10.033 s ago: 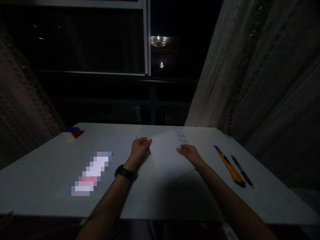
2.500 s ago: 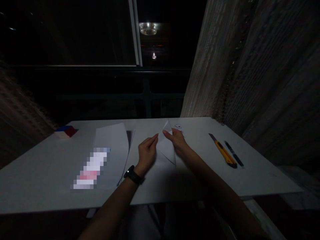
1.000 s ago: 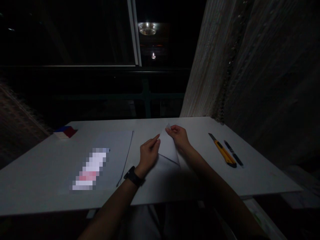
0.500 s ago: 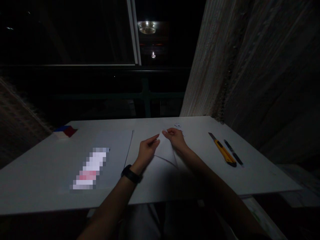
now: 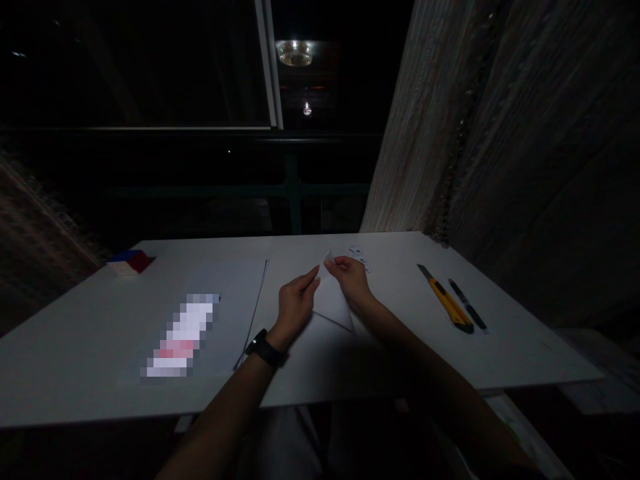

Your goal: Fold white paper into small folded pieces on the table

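A folded piece of white paper (image 5: 333,305) is between my hands over the middle of the table, its narrow tip pointing away from me. My right hand (image 5: 353,277) pinches the paper near that tip, thumb on top. My left hand (image 5: 299,298), with a black watch on its wrist, has its fingers closed on the paper's left edge. The hands partly cover the paper's sides, and dim light hides its finer creases.
On the white table (image 5: 400,373), a yellow utility knife (image 5: 447,301) with its blade out and a dark pen (image 5: 467,305) lie right. Paper sheets (image 5: 240,287) and a blurred bright phone (image 5: 183,337) are left, a colored cube (image 5: 131,262) far left. Small paper scraps (image 5: 356,251) lie behind my right hand.
The paper's tip now stands up a little higher above my right fingers. My left fingers have straightened slightly along the edge. Things on the table stay put.
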A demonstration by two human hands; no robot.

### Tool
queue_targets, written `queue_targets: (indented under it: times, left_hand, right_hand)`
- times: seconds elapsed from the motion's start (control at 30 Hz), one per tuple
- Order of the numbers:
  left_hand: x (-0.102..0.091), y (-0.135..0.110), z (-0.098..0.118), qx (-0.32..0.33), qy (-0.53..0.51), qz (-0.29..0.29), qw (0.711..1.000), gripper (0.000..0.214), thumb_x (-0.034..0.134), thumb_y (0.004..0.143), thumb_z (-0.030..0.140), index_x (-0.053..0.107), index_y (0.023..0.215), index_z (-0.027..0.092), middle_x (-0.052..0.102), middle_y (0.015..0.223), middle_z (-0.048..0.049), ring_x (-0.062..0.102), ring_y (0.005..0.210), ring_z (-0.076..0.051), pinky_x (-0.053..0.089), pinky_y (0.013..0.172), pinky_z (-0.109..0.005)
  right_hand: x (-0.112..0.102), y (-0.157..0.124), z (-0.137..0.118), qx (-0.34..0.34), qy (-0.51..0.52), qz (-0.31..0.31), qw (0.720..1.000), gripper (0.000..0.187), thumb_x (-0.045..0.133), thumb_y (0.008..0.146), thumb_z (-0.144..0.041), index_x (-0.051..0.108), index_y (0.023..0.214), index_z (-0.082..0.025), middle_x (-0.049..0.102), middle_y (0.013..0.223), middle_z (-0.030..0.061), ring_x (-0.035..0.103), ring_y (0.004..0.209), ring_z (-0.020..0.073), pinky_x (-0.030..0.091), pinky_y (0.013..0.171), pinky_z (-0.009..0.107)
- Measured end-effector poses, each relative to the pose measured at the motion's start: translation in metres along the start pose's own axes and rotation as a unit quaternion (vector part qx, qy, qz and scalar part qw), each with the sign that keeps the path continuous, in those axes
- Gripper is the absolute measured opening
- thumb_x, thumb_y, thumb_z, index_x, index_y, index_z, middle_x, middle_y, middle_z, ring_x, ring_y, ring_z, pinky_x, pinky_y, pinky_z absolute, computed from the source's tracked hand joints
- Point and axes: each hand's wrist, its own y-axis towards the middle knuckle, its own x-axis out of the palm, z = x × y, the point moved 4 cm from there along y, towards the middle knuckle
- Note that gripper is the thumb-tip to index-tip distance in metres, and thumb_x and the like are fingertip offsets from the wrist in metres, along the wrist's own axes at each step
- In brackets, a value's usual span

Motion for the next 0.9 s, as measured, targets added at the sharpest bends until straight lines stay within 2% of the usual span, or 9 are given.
queue_targets:
  times: [0.27, 0.4, 0.5, 0.63, 0.8, 0.9]
  left_hand:
    - [0.0007, -0.0014, 0.0060, 0.070, 0.070, -0.019, 0.995, 0.038, 0.045, 0.087, 0.030, 0.053, 0.122, 0.020, 0.066, 0.091, -0.0067, 0.059, 0.079, -0.016, 0.045, 0.075, -0.028]
    - [0.0015, -0.0019, 0.0073, 0.088, 0.085, -0.027, 0.992, 0.039, 0.040, 0.089, 0.028, 0.050, 0.125, 0.019, 0.061, 0.081, -0.0048, 0.055, 0.072, -0.014, 0.043, 0.070, -0.026]
    - [0.0017, -0.0022, 0.0083, 0.092, 0.074, -0.034, 0.992, 0.040, 0.038, 0.089, 0.027, 0.047, 0.128, 0.019, 0.060, 0.082, -0.0046, 0.054, 0.073, -0.014, 0.043, 0.069, -0.026]
    - [0.0015, -0.0023, 0.0096, 0.075, 0.044, -0.049, 0.995, 0.041, 0.039, 0.089, 0.028, 0.046, 0.129, 0.019, 0.063, 0.090, -0.0061, 0.057, 0.077, -0.015, 0.045, 0.072, -0.027]
    - [0.0026, -0.0020, 0.0105, 0.026, -0.033, -0.058, 0.997, 0.043, 0.044, 0.087, 0.033, 0.048, 0.126, 0.018, 0.059, 0.118, -0.0085, 0.056, 0.102, -0.019, 0.043, 0.087, -0.032]
    - [0.0020, -0.0016, 0.0093, -0.010, -0.070, -0.044, 0.997, 0.042, 0.050, 0.083, 0.033, 0.052, 0.122, 0.017, 0.063, 0.112, -0.0078, 0.059, 0.099, -0.020, 0.046, 0.084, -0.033]
  right_hand:
    - [0.0025, -0.0028, 0.0008, 0.003, 0.002, 0.011, 1.000, 0.035, 0.076, 0.048, -0.045, 0.060, 0.063, -0.017, 0.062, 0.056, 0.0002, 0.055, 0.052, 0.0141, 0.042, 0.051, 0.026]
    - [0.0037, -0.0036, 0.0002, 0.019, 0.017, 0.007, 1.000, 0.035, 0.076, 0.047, -0.044, 0.060, 0.063, -0.017, 0.062, 0.055, -0.0002, 0.055, 0.051, 0.0140, 0.042, 0.051, 0.026]
    - [0.0040, -0.0040, 0.0000, 0.024, 0.027, 0.006, 0.999, 0.034, 0.078, 0.046, -0.041, 0.060, 0.062, -0.017, 0.061, 0.053, -0.0016, 0.054, 0.050, 0.0133, 0.042, 0.051, 0.026]
    - [0.0041, -0.0045, 0.0011, 0.035, 0.048, 0.000, 0.998, 0.033, 0.078, 0.046, -0.039, 0.061, 0.062, -0.017, 0.061, 0.054, -0.0017, 0.054, 0.050, 0.0131, 0.042, 0.052, 0.026]
    - [0.0023, -0.0055, -0.0011, 0.053, 0.053, 0.009, 0.997, 0.033, 0.079, 0.043, -0.038, 0.059, 0.058, -0.017, 0.059, 0.051, -0.0020, 0.052, 0.047, 0.0126, 0.041, 0.049, 0.026]
    - [0.0013, -0.0052, -0.0031, 0.057, 0.057, 0.006, 0.997, 0.031, 0.080, 0.042, -0.034, 0.059, 0.056, -0.016, 0.058, 0.050, -0.0026, 0.051, 0.046, 0.0114, 0.040, 0.049, 0.025]
